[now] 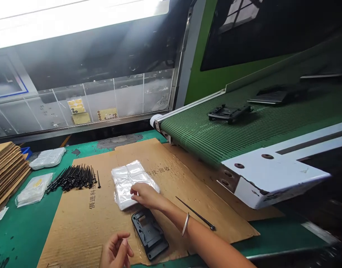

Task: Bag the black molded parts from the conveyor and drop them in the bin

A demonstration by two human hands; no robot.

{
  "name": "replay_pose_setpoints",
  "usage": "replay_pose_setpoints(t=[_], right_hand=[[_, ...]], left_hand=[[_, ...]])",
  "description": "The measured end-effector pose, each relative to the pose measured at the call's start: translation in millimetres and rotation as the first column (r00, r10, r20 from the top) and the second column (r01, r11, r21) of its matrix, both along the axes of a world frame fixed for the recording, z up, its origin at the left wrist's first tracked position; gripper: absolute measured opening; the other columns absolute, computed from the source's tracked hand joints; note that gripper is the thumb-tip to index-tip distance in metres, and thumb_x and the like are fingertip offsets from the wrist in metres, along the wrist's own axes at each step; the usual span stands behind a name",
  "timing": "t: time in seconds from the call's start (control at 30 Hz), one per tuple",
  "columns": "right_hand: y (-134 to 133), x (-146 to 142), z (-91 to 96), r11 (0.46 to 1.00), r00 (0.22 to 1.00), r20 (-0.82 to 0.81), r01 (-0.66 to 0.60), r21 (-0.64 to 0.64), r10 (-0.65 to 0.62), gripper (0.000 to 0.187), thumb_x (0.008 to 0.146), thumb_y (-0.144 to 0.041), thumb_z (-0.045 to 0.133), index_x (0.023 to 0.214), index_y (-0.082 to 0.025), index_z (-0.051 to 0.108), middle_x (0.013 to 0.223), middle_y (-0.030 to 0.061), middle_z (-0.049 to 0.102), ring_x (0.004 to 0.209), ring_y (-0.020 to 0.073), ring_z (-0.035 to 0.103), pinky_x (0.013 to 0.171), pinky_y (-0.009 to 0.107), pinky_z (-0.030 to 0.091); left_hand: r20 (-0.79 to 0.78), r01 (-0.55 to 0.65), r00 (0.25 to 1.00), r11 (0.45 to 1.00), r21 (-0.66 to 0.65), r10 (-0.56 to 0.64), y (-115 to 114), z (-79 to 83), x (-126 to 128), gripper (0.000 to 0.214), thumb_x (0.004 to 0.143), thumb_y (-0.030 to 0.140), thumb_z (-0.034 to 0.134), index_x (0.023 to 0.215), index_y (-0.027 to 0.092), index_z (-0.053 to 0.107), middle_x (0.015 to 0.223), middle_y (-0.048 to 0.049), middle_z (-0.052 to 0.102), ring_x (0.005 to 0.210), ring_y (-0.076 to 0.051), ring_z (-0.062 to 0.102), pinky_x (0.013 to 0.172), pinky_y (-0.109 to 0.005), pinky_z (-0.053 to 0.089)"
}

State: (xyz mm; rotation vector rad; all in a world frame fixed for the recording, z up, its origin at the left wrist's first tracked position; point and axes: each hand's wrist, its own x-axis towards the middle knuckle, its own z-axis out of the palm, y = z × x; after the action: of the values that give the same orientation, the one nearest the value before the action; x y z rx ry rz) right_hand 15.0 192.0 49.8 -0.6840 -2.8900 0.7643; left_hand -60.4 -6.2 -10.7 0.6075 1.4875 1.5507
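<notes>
My right hand (145, 195), with a bracelet on its wrist, reaches over a stack of clear plastic bags (127, 178). Its fingers are bent and apart at the stack's near edge, and no bag is visibly lifted. My left hand (116, 250) is at the bottom edge of the head view, loosely curled with a gap between thumb and index finger; nothing shows in it. Between the hands lies a black molded plastic part (151, 236) with a rectangular opening, flat on the cardboard. One long black pin-like plastic piece (196, 213) lies right of the right hand.
A pile of similar black pieces (77, 176) lies on the cardboard sheet (104, 223). Bagged packs (34, 190) and stacked cardboard (9, 175) are at left. At right, a green conveyor belt (193, 130) carries black molded parts (229, 112); its white frame corner (274, 178) juts out.
</notes>
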Motion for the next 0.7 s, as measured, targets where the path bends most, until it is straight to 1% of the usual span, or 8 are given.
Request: replay_pose_setpoints(t=[0.07,0.1,0.17,0.23,0.3,0.43,0.53,0.7], right_hand=[[4.7,-14.7,-2.8,0.998,1.0,0.011,0.001,0.058,-0.001,0.016,0.082,-0.022,0.057,0.094,-0.014,0.061,0.095,0.0071,0.061,0.088,0.0191,0.055,0.076,0.033,0.041],[7.0,-21.3,-5.1,0.997,0.999,0.03,-0.017,0.075,0.015,0.018,0.082,-0.026,0.058,0.094,-0.014,0.06,0.096,0.0063,0.061,0.089,0.0192,0.054,0.078,0.035,0.042],[11.3,-31.9,-10.5,0.993,0.995,0.08,-0.067,0.094,0.06,0.021,0.082,-0.032,0.059,0.092,-0.014,0.059,0.095,0.0043,0.06,0.089,0.0186,0.056,0.078,0.037,0.045],[14.7,-38.0,-15.4,0.989,0.988,0.12,-0.105,0.107,0.092,0.02,0.085,-0.033,0.057,0.091,-0.013,0.059,0.094,0.0037,0.06,0.087,0.0175,0.057,0.077,0.037,0.047],[16.5,-39.7,-18.4,0.984,0.984,0.141,-0.125,0.123,0.107,0.019,0.087,-0.031,0.054,0.091,-0.013,0.059,0.094,0.0038,0.061,0.086,0.0169,0.058,0.078,0.037,0.047],[17.3,-34.6,-19.7,0.976,0.98,0.141,-0.164,0.145,0.144,0.02,0.086,-0.031,0.055,0.094,-0.013,0.059,0.098,0.0046,0.06,0.093,0.0191,0.057,0.082,0.04,0.046],[18.1,-31.8,-20.2,0.973,0.977,0.131,-0.187,0.133,0.17,0.023,0.083,-0.032,0.059,0.097,-0.013,0.059,0.1,0.005,0.06,0.096,0.0206,0.055,0.083,0.041,0.045],[22.2,-38.0,-26.2,0.987,0.986,0.11,-0.138,0.079,0.129,0.019,0.088,-0.03,0.053,0.095,-0.013,0.059,0.097,0.0042,0.061,0.087,0.0173,0.058,0.078,0.038,0.048]], left_hand=[[-0.243,-0.072,0.968,0.997,-0.005,0.068,12.8,9.4,-14.9,0.042,0.068,0.053,0.062,0.088,0.016,0.066,0.062,-0.0052,0.065,0.051,-0.015,0.053,0.051,-0.027,0.042],[-0.381,-0.083,0.922,0.996,-0.017,0.071,19.6,13.6,-20.6,0.039,0.073,0.048,0.058,0.092,0.016,0.066,0.071,-0.0077,0.067,0.061,-0.018,0.058,0.058,-0.029,0.045],[-0.604,-0.069,0.797,0.996,-0.05,0.025,33.3,20.0,-28.9,0.034,0.08,0.038,0.048,0.099,0.016,0.064,0.091,-0.0116,0.068,0.083,-0.023,0.06,0.074,-0.033,0.045],[-0.716,-0.036,0.698,0.998,-0.058,-0.016,46.0,22.6,-34.2,0.033,0.081,0.029,0.041,0.104,0.016,0.062,0.104,-0.0128,0.064,0.097,-0.024,0.057,0.085,-0.035,0.042],[-0.75,-0.013,0.661,0.998,-0.055,-0.033,56.3,21.7,-38.0,0.034,0.08,0.024,0.04,0.106,0.014,0.06,0.105,-0.0138,0.063,0.101,-0.024,0.055,0.09,-0.036,0.039],[-0.778,0.006,0.625,0.997,-0.076,-0.063,67.7,16.3,-44.4,0.033,0.078,0.019,0.039,0.1,0.011,0.063,0.099,-0.0159,0.065,0.095,-0.025,0.056,0.088,-0.037,0.04],[-0.789,0.006,0.61,0.995,-0.097,-0.08,69.2,13.8,-47.0,0.032,0.078,0.017,0.038,0.096,0.013,0.063,0.098,-0.0149,0.065,0.093,-0.024,0.058,0.086,-0.036,0.041],[-0.811,-0.007,0.578,0.993,-0.119,-0.093,67.7,12.7,-46.6,0.035,0.079,0.02,0.037,0.103,0.01,0.061,0.101,-0.0158,0.064,0.096,-0.024,0.056,0.088,-0.036,0.04]])
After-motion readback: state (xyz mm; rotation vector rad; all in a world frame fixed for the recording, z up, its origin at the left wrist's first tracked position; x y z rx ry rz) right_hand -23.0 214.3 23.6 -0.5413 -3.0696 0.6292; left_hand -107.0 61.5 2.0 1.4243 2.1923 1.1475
